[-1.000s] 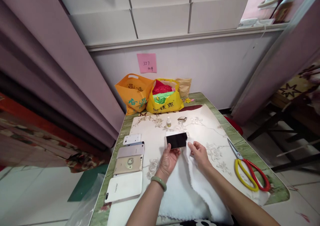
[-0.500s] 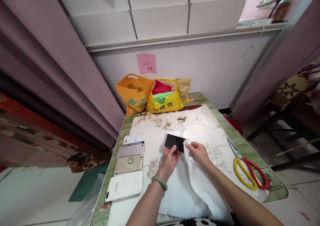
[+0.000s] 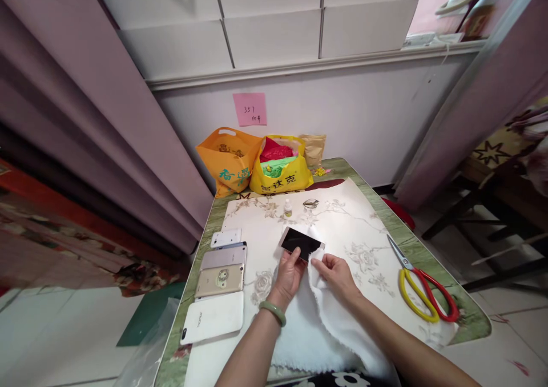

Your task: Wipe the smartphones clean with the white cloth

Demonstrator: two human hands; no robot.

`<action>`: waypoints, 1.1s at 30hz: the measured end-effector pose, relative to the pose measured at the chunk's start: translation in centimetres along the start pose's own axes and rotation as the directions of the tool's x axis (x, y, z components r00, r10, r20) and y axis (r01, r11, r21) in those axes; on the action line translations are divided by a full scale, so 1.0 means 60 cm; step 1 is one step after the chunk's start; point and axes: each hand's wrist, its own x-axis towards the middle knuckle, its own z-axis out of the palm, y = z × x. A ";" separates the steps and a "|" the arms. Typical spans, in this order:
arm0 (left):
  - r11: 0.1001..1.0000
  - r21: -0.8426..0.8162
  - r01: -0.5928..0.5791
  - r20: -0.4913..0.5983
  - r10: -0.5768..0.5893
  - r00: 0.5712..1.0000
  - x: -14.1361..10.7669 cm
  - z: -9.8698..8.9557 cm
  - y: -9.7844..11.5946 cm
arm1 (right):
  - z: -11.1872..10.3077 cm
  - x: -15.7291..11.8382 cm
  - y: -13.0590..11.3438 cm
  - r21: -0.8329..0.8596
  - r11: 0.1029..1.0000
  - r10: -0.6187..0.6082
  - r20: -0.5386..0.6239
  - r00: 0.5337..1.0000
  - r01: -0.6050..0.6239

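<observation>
A phone with a black screen and pale ends point(image 3: 302, 243) is held tilted above the patterned sheet. My left hand point(image 3: 290, 273) grips its lower edge, thumb on the screen. A white cloth point(image 3: 306, 330) hangs from my right hand point(image 3: 336, 273), whose fingers pinch its edge by the phone's right lower corner. The cloth spreads down over the table's front. Left of my hands lie several phones in a column, among them a white one point(image 3: 216, 317), a gold one point(image 3: 220, 280) and a small white one point(image 3: 226, 238).
Scissors with red and yellow handles point(image 3: 422, 293) lie at the right edge. A small bottle point(image 3: 287, 208) and a dark thin-framed item point(image 3: 310, 204) are beyond the phone. An orange bag point(image 3: 231, 156) and a yellow bag point(image 3: 280, 176) stand at the back.
My right hand has moved slightly left and down with the cloth edge. More of the phone's right end now shows. My left hand keeps its hold.
</observation>
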 end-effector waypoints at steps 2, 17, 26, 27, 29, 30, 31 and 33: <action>1.000 0.021 -0.008 0.029 0.008 1.000 -0.003 0.006 0.002 | 0.000 -0.002 0.006 -0.039 0.999 -0.016 0.018 1.000 0.017; 0.998 0.048 -0.027 -0.015 0.028 0.999 -0.008 0.010 0.003 | -0.022 0.004 -0.009 0.012 1.000 0.029 -0.053 0.998 -0.028; 0.998 -0.038 -0.054 -0.088 0.050 0.995 -0.004 0.001 0.002 | -0.035 -0.004 -0.007 0.036 0.998 -0.042 -0.246 0.968 0.052; 0.999 -0.033 -0.040 -0.080 0.037 0.996 -0.004 0.000 0.002 | -0.040 -0.002 -0.008 0.058 0.997 -0.037 -0.266 0.963 0.054; 1.000 0.002 0.010 -0.036 -0.010 0.999 -0.005 -0.002 0.003 | -0.048 0.001 -0.010 0.082 0.995 -0.032 -0.263 0.964 0.055; 0.999 0.028 0.039 -0.010 -0.038 0.999 -0.006 -0.002 0.003 | -0.051 0.002 -0.011 0.076 0.996 -0.034 -0.234 0.972 0.054; 0.997 0.053 0.061 0.010 -0.062 0.998 -0.007 -0.002 0.003 | -0.051 0.002 -0.013 0.057 0.997 -0.036 -0.195 0.980 0.048; 0.993 0.086 0.078 0.017 -0.079 0.997 -0.010 0.001 0.003 | -0.047 -0.003 -0.015 0.006 1.000 -0.028 -0.100 0.995 0.029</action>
